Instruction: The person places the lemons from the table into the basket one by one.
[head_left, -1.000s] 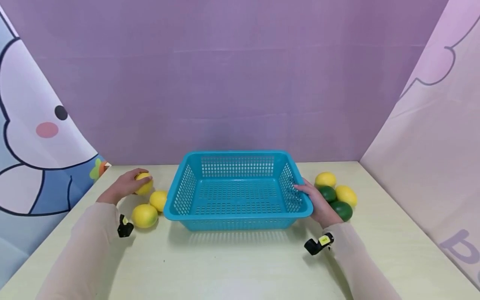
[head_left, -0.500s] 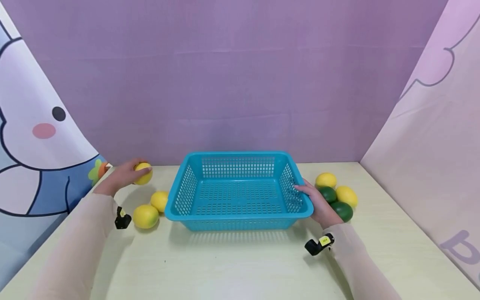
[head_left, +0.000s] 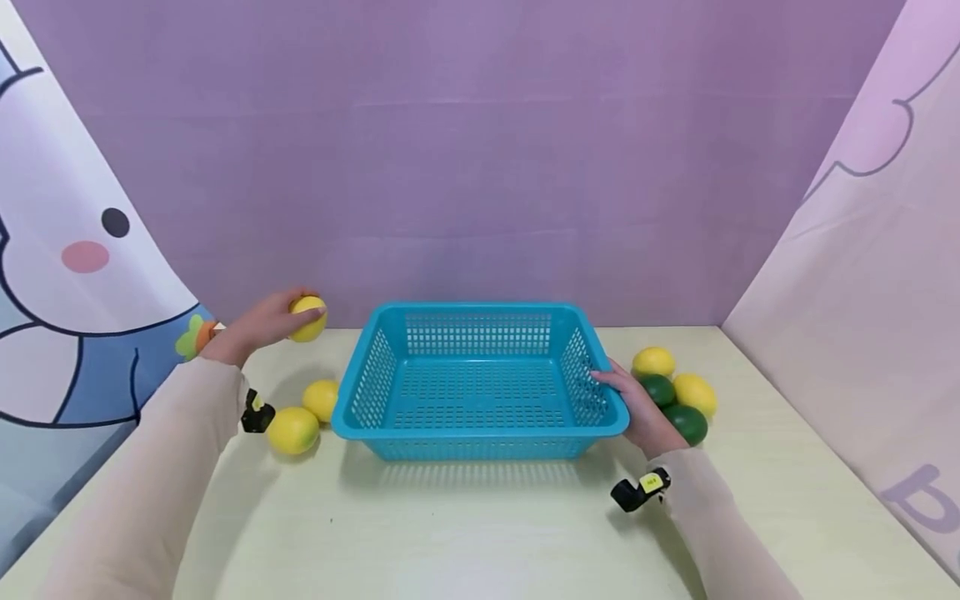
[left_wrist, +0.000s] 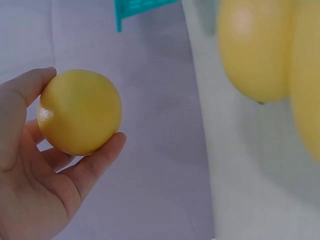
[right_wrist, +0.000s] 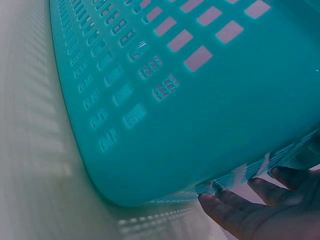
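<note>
My left hand (head_left: 264,323) holds a yellow lemon (head_left: 308,319) above the table, left of the blue basket. In the left wrist view the thumb and fingers grip this lemon (left_wrist: 80,112) around its sides. Two more lemons lie below on the table: one with a greenish end (head_left: 293,431) and a smaller-looking one (head_left: 321,401) beside the basket. My right hand (head_left: 637,408) grips the right rim of the blue plastic basket (head_left: 480,434), thumb over the edge. From the right wrist, the fingertips (right_wrist: 207,199) show against the outside of its perforated wall.
Right of the basket, beside my right hand, two yellow lemons (head_left: 695,395) and two dark green oval fruits (head_left: 686,425) sit clustered. A purple backdrop (head_left: 480,167) rises at the table's far edge, with printed cloth panels at both sides.
My left hand has lifted the lemon off the table and carried it up, then slightly right. The right hand and basket have stayed in place.
</note>
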